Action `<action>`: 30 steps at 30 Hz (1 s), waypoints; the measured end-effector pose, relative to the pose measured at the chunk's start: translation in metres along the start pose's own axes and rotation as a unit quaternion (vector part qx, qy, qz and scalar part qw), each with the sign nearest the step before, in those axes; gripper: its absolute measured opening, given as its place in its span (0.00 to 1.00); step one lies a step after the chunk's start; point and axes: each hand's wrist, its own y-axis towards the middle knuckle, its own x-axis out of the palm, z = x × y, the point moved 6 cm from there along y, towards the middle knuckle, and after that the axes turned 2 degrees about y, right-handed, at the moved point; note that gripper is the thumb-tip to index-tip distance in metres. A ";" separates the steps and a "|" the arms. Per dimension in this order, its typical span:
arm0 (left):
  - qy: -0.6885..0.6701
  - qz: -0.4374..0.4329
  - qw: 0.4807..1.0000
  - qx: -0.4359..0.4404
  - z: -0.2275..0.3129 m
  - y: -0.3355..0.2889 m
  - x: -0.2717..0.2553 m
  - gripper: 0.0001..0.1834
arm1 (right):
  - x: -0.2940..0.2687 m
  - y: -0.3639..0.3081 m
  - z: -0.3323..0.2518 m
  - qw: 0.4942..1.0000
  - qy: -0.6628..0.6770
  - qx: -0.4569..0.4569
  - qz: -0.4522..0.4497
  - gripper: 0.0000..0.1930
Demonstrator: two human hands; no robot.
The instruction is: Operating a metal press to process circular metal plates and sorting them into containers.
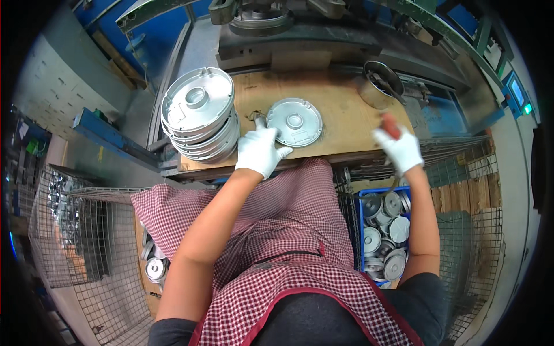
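A round silver metal disc with a raised centre ring lies on the wooden board in front of me. My left hand, in a white glove, grips its lower left rim, thumb along the near side and fingers at the left. Farther right, my right hand, also gloved and slightly blurred, is closed around the red handle of a tool; the tool's working end cannot be made out. Left of my left hand rises a stack of similar metal discs.
The wooden board ends just before my checked apron. A metal pot with tools inside stands at its far right. Machinery lies behind. Below right, a blue crate holds several metal parts; wire baskets flank me.
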 end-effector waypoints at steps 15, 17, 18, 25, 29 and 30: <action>-0.149 0.142 0.955 0.213 0.044 -0.047 -0.056 0.25 | -0.126 0.013 0.186 0.886 -0.189 0.109 0.410 0.27; -0.166 0.118 0.956 0.210 0.049 -0.049 -0.061 0.24 | -0.110 -0.001 0.186 0.904 -0.074 0.102 0.407 0.26; -0.183 0.104 0.955 0.207 0.051 -0.050 -0.061 0.24 | -0.099 -0.008 0.183 0.913 0.003 0.091 0.398 0.24; -0.198 0.090 0.948 0.231 0.070 -0.057 -0.063 0.26 | -0.006 -0.053 0.101 0.949 0.288 0.095 0.087 0.25; -0.197 0.101 0.938 0.268 0.079 -0.061 -0.066 0.27 | 0.017 -0.073 0.043 0.881 0.459 0.011 -0.114 0.32; -0.195 0.105 0.934 0.281 0.083 -0.062 -0.067 0.27 | 0.024 -0.078 0.036 0.847 0.513 0.022 -0.139 0.32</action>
